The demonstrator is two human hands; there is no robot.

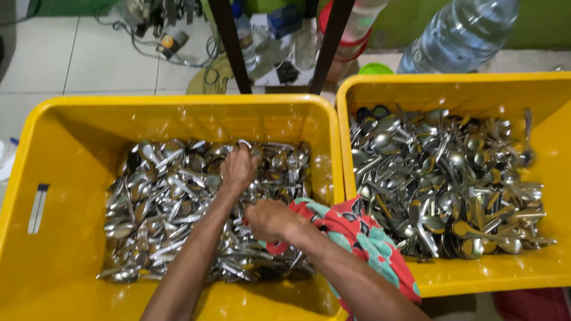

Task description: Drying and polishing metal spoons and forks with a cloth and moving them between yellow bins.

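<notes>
Both hands, left (238,169) and right (270,219), are digging, fingers curled, into shiny steel spoons (160,202) filling the left yellow plastic tub (65,178). I cannot tell what they are gripping. Spoons are looking stiff, slippery; handles are suiting best.

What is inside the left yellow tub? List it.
The left yellow tub holds a heap of metal spoons. The left hand and right hand are dug into it. The tub's bottom under the heap is covered.
</notes>
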